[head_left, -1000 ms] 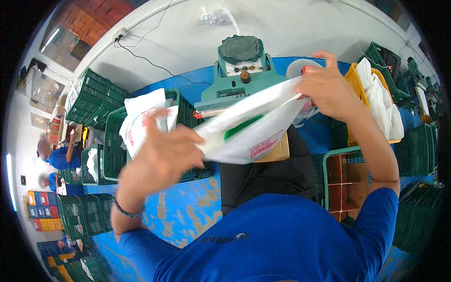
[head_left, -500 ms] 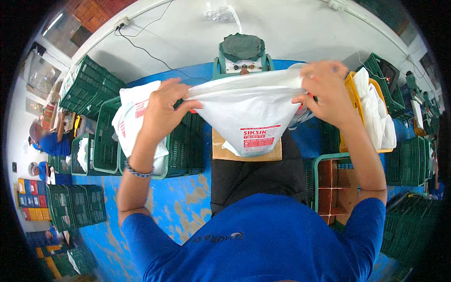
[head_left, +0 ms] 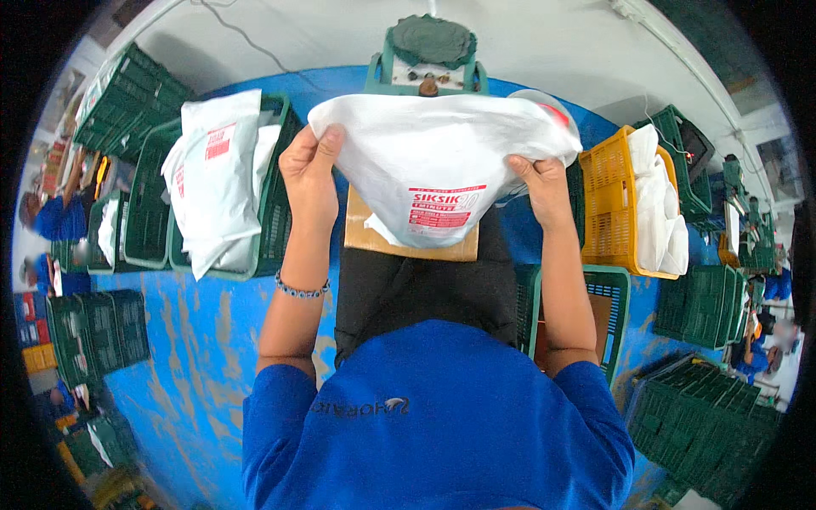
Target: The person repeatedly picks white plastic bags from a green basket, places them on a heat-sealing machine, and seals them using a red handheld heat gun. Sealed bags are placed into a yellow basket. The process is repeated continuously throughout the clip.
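Note:
In front of me hangs a white plastic bag [head_left: 425, 161] with red print, its wide top edge stretched sideways and its lower part bulging down. My left hand [head_left: 313, 166] pinches the bag's left upper corner, thumb on the near side. At the right end, my right hand [head_left: 542, 183] grips the bag below its upper edge with the thumb on top. Under the bag's bottom lies a tan cardboard piece [head_left: 450, 248] over my dark-trousered lap. What the bag contains is hidden.
Beyond the bag stands a green machine [head_left: 431, 51] with a dark cloth pad on top. A green crate [head_left: 279, 183] with similar white bags [head_left: 223, 166] is at left. At right are a yellow crate [head_left: 608, 204] of white bags and a green crate [head_left: 616, 319]. Co-workers appear at both sides.
Both hands have come lower and nearer to me with the bag. The right hand has shifted inward and down, and the bag's top edge now sags more loosely.

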`<act>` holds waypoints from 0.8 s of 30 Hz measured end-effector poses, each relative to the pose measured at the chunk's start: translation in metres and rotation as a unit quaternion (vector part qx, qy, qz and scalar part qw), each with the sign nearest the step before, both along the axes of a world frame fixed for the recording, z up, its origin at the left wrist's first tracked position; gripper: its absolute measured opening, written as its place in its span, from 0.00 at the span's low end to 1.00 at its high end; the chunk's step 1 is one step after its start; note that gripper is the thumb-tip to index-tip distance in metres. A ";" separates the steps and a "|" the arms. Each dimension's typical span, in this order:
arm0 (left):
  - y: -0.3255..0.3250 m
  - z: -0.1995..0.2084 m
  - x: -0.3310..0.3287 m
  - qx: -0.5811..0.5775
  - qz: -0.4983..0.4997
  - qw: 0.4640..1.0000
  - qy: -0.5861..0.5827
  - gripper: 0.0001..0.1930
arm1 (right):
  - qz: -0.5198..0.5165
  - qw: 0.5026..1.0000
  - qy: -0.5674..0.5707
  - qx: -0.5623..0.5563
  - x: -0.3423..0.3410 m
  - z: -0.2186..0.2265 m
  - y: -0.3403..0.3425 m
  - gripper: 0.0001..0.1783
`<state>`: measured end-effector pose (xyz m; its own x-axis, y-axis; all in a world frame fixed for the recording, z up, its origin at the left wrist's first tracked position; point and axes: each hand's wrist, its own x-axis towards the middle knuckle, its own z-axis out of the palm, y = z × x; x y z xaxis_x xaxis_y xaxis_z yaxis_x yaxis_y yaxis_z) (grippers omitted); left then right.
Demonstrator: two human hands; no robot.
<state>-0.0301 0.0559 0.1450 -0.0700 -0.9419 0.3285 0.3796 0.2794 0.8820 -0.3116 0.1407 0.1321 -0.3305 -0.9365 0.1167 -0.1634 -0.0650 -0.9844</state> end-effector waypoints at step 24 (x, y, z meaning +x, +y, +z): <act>0.008 -0.130 -0.009 0.055 0.199 0.878 -0.432 0.10 | -0.199 0.967 0.101 0.126 0.042 -0.130 0.006 0.19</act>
<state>-0.0396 0.0643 0.0152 0.0944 -0.9708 0.2207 -0.5526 0.1333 0.8227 -0.2697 0.1471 0.0025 -0.6644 -0.7473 0.0008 -0.3171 0.2810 -0.9058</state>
